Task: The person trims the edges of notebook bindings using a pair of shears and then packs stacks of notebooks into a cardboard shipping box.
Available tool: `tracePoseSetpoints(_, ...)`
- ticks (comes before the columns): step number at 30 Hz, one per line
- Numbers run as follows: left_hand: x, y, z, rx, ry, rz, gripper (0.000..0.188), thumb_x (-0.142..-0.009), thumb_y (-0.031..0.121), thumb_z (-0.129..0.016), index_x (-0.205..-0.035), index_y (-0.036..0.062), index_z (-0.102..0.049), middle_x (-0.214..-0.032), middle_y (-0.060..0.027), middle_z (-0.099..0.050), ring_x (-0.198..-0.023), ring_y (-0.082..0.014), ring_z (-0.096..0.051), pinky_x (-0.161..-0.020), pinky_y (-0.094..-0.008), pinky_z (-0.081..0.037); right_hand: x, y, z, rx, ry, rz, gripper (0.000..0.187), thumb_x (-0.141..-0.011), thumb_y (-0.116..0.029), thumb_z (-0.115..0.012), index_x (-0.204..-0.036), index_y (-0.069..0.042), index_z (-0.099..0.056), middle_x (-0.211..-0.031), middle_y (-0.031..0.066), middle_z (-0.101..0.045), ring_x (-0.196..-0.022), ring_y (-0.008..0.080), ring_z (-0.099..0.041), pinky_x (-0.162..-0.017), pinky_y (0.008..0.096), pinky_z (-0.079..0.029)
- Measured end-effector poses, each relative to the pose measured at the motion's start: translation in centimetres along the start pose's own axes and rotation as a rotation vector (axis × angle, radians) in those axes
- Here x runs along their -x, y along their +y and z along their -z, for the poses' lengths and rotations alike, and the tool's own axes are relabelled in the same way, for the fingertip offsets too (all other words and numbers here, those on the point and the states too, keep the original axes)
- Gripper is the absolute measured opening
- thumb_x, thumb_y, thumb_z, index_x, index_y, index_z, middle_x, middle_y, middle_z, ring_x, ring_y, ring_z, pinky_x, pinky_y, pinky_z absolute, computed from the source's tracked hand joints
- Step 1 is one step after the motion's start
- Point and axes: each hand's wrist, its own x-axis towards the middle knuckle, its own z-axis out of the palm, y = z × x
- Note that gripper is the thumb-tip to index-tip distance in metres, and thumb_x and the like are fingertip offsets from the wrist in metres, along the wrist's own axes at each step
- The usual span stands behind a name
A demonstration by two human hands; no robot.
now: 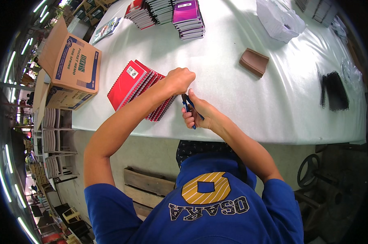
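From a distance I am viewing what seems to be a notebook-binding workshop: blue-handled metal pliers (pixel 187 106) are showing in the right hand (pixel 201 112), red spiral-bound notebooks (pixel 126 84) are lying beside the left hand (pixel 178 81), an open brown cardboard carton (pixel 79 67) is standing farther left, and long white tube lights (pixel 10 70) are glowing beyond it.

Bright glare on tabletop (pixel 224 49); warped edges

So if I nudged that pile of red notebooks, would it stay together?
The red notebooks might slide over one another, since they lie staggered rather than squared up. Toppling seems unlikely: they are stacked low and broad. Each would probably flex a little, looking thin and spiral-bound.
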Motion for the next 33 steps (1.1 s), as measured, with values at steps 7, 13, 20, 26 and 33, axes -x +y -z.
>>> tracePoseSetpoints(7,-0.2,-0.8,-0.6,0.009,0.018,-0.024,0.019,-0.070,0.001,-0.065,-0.088,-0.0016,-0.059,-0.084,-0.0226,-0.065,-0.085,-0.0417,-0.064,-0.071,-0.0475,-0.051,0.3,-0.3,-0.9,0.031,0.136,-0.012,0.077,-0.095,-0.068,-0.026,-0.094,0.003,-0.055,-0.081,0.0142,-0.056,-0.073,0.0284,-0.057,-0.072,0.0459,-0.054)
tracePoseSetpoints(13,-0.1,-1.4,-1.0,0.024,0.021,-0.026,0.020,-0.070,0.002,-0.066,-0.088,-0.0012,-0.058,-0.083,-0.0224,-0.065,-0.084,-0.0419,-0.064,-0.069,-0.0475,-0.051,-0.5,-0.8,-1.3,-0.001,0.155,-0.025,0.077,-0.095,-0.068,-0.025,-0.091,0.004,-0.051,-0.076,0.0137,-0.051,-0.066,0.0258,-0.053,-0.059,0.0431,-0.051)
tracePoseSetpoints(20,0.4,0.8,-1.2,-0.131,0.006,-0.032,0.045,-0.074,0.004,-0.065,-0.118,-0.0055,-0.055,-0.092,-0.0226,-0.066,-0.084,-0.0384,-0.066,-0.070,-0.0450,-0.055,1.0,0.0,0.7,0.140,0.029,0.031,0.068,-0.093,-0.071,-0.033,-0.077,-0.005,-0.044,-0.060,0.0025,-0.039,-0.049,0.0155,-0.035,-0.046,0.0314,-0.033)
tracePoseSetpoints(26,1.8,4.2,-2.7,-0.013,0.106,-0.012,0.050,-0.079,-0.007,-0.051,-0.128,-0.0017,-0.049,-0.130,-0.0241,-0.053,-0.094,-0.0369,-0.066,-0.078,-0.0452,-0.056,10.1,-1.3,4.6,1.603,0.960,0.547,0.069,-0.090,-0.065,-0.048,-0.093,0.003,-0.061,-0.071,0.0160,-0.060,-0.067,0.0328,-0.061,-0.065,0.0428,-0.050)
tracePoseSetpoints(33,0.1,6.7,-3.9,0.332,0.485,-0.058,0.055,-0.078,-0.006,-0.053,-0.132,0.0021,-0.053,-0.122,-0.0225,-0.060,-0.098,-0.0350,-0.064,-0.084,-0.0402,-0.054,10.1,-1.9,5.0,1.903,0.947,1.585,0.045,-0.093,-0.036,-0.059,-0.119,0.001,-0.057,-0.126,0.0199,-0.050,-0.108,0.0333,-0.055,-0.092,0.0408,-0.046)
